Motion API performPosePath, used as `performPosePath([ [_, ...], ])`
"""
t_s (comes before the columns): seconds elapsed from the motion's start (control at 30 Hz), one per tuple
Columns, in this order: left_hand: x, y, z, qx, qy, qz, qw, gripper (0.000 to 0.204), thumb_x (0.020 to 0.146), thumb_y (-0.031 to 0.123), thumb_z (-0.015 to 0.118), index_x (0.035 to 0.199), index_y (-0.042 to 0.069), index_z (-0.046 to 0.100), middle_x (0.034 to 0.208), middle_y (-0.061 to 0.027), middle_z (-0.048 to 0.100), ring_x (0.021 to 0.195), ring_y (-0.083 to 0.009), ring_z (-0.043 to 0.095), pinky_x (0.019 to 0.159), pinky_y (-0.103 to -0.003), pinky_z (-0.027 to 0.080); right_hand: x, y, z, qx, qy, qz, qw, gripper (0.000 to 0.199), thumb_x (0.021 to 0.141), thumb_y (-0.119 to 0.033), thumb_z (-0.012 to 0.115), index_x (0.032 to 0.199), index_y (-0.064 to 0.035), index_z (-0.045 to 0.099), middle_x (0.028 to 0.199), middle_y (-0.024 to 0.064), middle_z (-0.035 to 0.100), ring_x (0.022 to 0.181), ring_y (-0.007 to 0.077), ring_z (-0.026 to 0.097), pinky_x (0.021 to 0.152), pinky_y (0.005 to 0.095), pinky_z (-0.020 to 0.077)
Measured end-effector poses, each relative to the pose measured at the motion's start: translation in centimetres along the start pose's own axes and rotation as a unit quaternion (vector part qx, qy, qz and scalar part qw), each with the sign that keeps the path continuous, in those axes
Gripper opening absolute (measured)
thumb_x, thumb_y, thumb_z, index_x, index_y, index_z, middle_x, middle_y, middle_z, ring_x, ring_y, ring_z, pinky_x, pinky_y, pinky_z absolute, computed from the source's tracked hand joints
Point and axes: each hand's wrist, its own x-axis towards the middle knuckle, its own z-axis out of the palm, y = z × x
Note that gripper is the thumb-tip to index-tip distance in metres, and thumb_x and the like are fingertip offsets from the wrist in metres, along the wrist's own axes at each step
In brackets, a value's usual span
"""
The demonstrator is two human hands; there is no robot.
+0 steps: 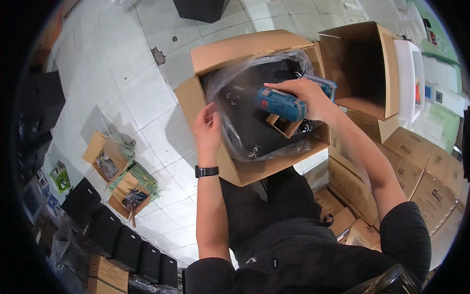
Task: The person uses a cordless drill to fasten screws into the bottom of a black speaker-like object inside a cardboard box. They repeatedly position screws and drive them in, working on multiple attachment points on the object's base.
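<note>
My right hand [308, 95] grips a blue cordless drill [281, 104], held above an open cardboard box [254, 45]. Inside that box lies a black boxy object [249, 122] wrapped in a clear plastic bag [223, 132]. Shiny metal fittings that look like casters sit near its corners; one caster [253, 152] is at the near side. A small open carton [283, 126] rests on the black surface just below the drill. At the box's left edge my left hand [207, 128] hovers with bent fingers apart, and nothing shows in them.
Another open cardboard box [355, 68] stands to the right. Stacked sealed cartons [421, 161] fill the lower right. On the tiled floor at left are small open cartons [128, 188] with tools and green wrap. Black boxes [103, 223] line the lower left; another black object [200, 9] stands at the far edge.
</note>
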Motion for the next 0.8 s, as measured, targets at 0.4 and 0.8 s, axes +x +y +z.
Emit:
performPosePath([
  [0.4, 7.4, -1.8, 6.1, 0.308, -0.025, 0.076, 0.948, 0.028, 0.1, 0.02, 0.063, 0.114, 0.002, 0.078, 0.119, -0.0248, 0.073, 0.109, -0.041, 0.07, 0.096, -0.047, 0.056, -17.0, -1.4, 3.3, 0.247, 0.143, 0.159, 0.945, 0.064, 0.091, -0.019, 0.077, 0.152, -0.0094, 0.058, 0.118, 0.0145, 0.077, 0.106, 0.0229, 0.074, 0.1, 0.0329, 0.0518],
  [0.8, -0.2, 5.6, 16.3, 0.465, -0.111, 0.25, 0.842, 0.021, 0.097, 0.018, 0.065, 0.106, 0.004, 0.077, 0.124, -0.0204, 0.068, 0.118, -0.0414, 0.062, 0.096, -0.05, 0.054, -31.4, -3.0, 11.6, 0.429, 0.297, 0.308, 0.795, 0.064, 0.089, -0.012, 0.08, 0.149, -0.0022, 0.059, 0.119, 0.0155, 0.077, 0.103, 0.0217, 0.074, 0.095, 0.03, 0.0514],
])
